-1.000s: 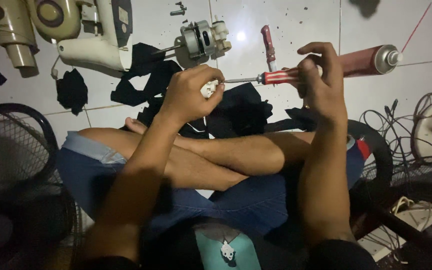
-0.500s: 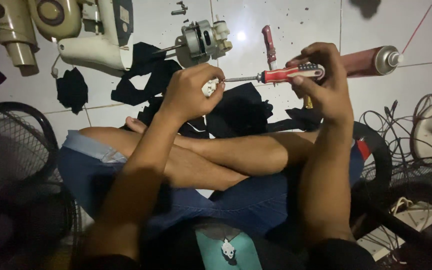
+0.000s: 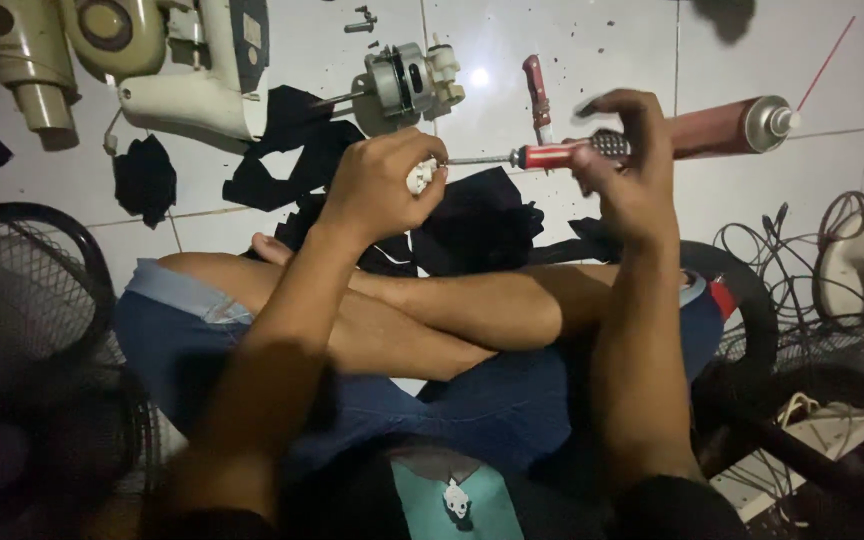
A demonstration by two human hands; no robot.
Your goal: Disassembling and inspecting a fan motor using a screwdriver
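- My left hand [image 3: 377,190] clamps a small white part [image 3: 422,177].
- My right hand [image 3: 624,165] grips the red screwdriver [image 3: 542,156]; its tip could slip and jab my fingers.

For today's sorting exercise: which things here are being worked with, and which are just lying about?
In use:
left hand
small white part
screwdriver
right hand

Lying about:
spray can
motor
fan housing
black cloths
fan grille
cables

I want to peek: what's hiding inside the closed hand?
A small white part peeks from the left hand, touched by the screwdriver tip. The fingers cover the rest.
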